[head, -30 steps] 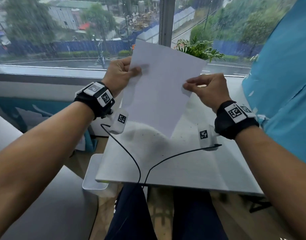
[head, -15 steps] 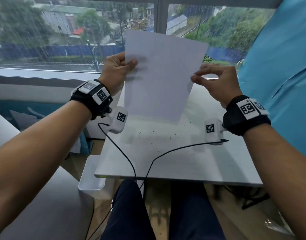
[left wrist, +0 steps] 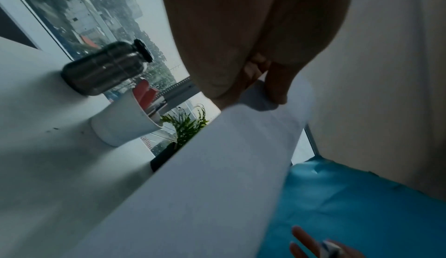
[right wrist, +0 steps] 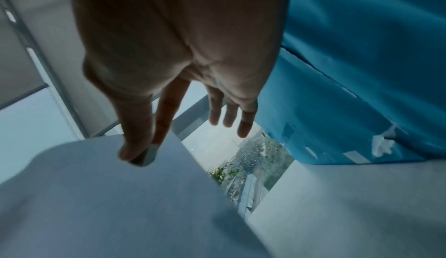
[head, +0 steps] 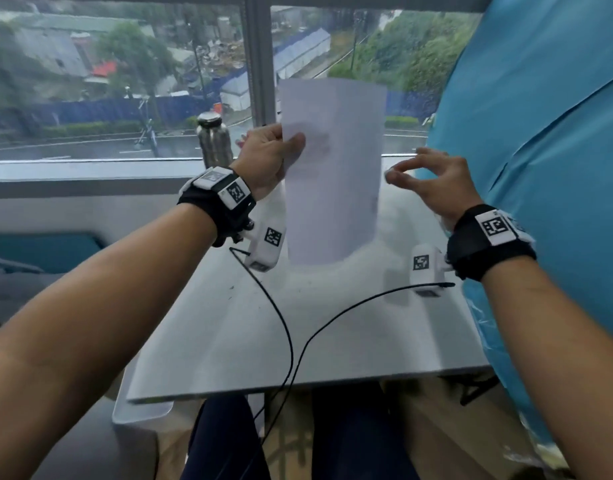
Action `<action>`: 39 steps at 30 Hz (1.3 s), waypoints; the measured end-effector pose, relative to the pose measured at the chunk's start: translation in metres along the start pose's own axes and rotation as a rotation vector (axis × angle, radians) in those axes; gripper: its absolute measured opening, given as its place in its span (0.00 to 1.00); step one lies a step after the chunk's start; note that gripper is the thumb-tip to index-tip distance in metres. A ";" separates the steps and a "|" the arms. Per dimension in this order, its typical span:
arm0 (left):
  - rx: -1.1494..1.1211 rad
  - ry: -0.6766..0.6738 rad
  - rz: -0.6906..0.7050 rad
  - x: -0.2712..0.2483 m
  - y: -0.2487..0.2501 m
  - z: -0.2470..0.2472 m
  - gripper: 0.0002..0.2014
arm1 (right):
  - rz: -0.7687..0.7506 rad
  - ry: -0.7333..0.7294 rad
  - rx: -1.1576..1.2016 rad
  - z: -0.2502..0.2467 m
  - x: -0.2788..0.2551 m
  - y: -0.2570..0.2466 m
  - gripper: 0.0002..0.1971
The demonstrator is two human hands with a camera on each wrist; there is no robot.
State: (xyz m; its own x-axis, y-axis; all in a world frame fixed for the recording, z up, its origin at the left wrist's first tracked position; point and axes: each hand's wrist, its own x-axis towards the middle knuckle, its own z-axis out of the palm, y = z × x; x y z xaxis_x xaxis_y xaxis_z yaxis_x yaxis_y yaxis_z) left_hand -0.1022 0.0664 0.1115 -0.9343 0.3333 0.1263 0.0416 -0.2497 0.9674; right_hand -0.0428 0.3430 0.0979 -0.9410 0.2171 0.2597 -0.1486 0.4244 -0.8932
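Note:
A blank white sheet of paper (head: 333, 188) hangs upright above the grey table (head: 333, 341). My left hand (head: 291, 143) pinches its left edge, thumb on the near face and fingers behind. In the left wrist view the sheet (left wrist: 193, 195) runs down from that pinch. My right hand (head: 395, 175) hovers just off the sheet's right edge, apart from it. Its thumb and forefinger pinch a small white piece (head: 387, 173), which also shows in the right wrist view (right wrist: 150, 154); the other fingers are spread. What the piece is I cannot tell.
A steel bottle (head: 213, 140) stands at the table's far left by the window. Beside it are a white cup (left wrist: 125, 122) of red-handled items and a small plant (left wrist: 185, 126). Blue fabric (head: 540, 168) walls the right side. Two black cables (head: 287, 323) cross the table's front.
The right hand has come off the sheet's right edge and moved slightly away. The left hand alone now holds the sheet, which has swung from tilted to upright.

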 end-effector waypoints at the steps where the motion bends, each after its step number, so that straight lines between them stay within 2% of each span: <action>1: 0.008 -0.054 -0.013 0.005 0.001 0.003 0.19 | 0.033 -0.058 0.067 -0.002 0.003 0.004 0.13; 3: 0.023 -0.153 -0.042 0.014 0.005 0.005 0.14 | 0.117 -0.183 0.215 -0.001 0.003 0.012 0.13; 6: 0.019 -0.252 -0.087 0.026 0.011 0.000 0.11 | 0.196 -0.287 0.263 0.006 0.008 0.028 0.15; 9: 0.018 -0.270 -0.101 0.036 0.014 -0.006 0.12 | 0.257 -0.390 0.398 0.018 0.013 0.046 0.12; 11: 0.018 -0.213 -0.108 0.044 0.011 -0.010 0.12 | 0.286 -0.436 0.541 0.026 0.011 0.054 0.13; 13: 0.052 -0.108 -0.123 0.054 0.005 -0.014 0.12 | 0.294 -0.397 0.571 0.030 0.011 0.059 0.16; 16: 0.283 0.086 -0.163 0.064 -0.011 -0.015 0.09 | 0.289 -0.187 0.479 0.025 0.021 0.067 0.20; 18: 0.435 0.091 -0.290 0.068 -0.027 -0.014 0.08 | 0.264 -0.068 0.336 0.016 0.031 0.071 0.17; 19: 0.573 0.045 -0.362 0.069 -0.038 -0.012 0.08 | 0.258 -0.028 0.246 0.011 0.037 0.073 0.14; 21: 1.109 -0.132 -0.423 0.070 -0.059 -0.007 0.14 | 0.261 0.030 0.061 0.003 0.048 0.081 0.09; 22: 1.381 -0.245 -0.391 0.066 -0.068 0.001 0.16 | 0.267 0.056 -0.036 0.000 0.054 0.086 0.07; 23: 1.548 -0.351 -0.320 0.059 -0.077 0.014 0.18 | 0.275 0.081 -0.140 -0.003 0.060 0.090 0.06; 25: 1.575 -0.538 -0.158 0.041 -0.098 0.042 0.22 | 0.273 0.125 -0.343 -0.007 0.068 0.095 0.07; 27: 1.463 -0.753 -0.022 0.022 -0.122 0.072 0.28 | 0.278 0.154 -0.496 -0.009 0.076 0.097 0.08; 28: 1.425 -0.850 -0.008 0.013 -0.134 0.084 0.31 | 0.288 0.149 -0.567 -0.008 0.080 0.100 0.08; 30: 1.444 -0.977 -0.065 -0.002 -0.157 0.100 0.36 | 0.333 0.088 -0.712 -0.004 0.084 0.107 0.11; 32: 1.528 -1.015 -0.064 -0.010 -0.172 0.100 0.40 | 0.384 0.002 -0.833 0.000 0.081 0.113 0.18; 34: 1.573 -0.996 -0.034 -0.014 -0.177 0.087 0.41 | 0.406 -0.070 -0.927 0.004 0.073 0.116 0.20; 39: 1.634 -0.890 -0.106 -0.025 -0.167 0.025 0.39 | 0.372 -0.142 -1.080 0.003 0.060 0.127 0.15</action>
State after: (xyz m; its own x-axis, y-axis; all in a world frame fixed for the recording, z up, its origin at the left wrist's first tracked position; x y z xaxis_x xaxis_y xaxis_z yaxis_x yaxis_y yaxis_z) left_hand -0.0765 0.1222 -0.0474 -0.5412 0.7397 -0.4001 0.7632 0.6318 0.1357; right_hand -0.1190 0.4075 -0.0012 -0.9080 0.4148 -0.0585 0.4188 0.9016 -0.1081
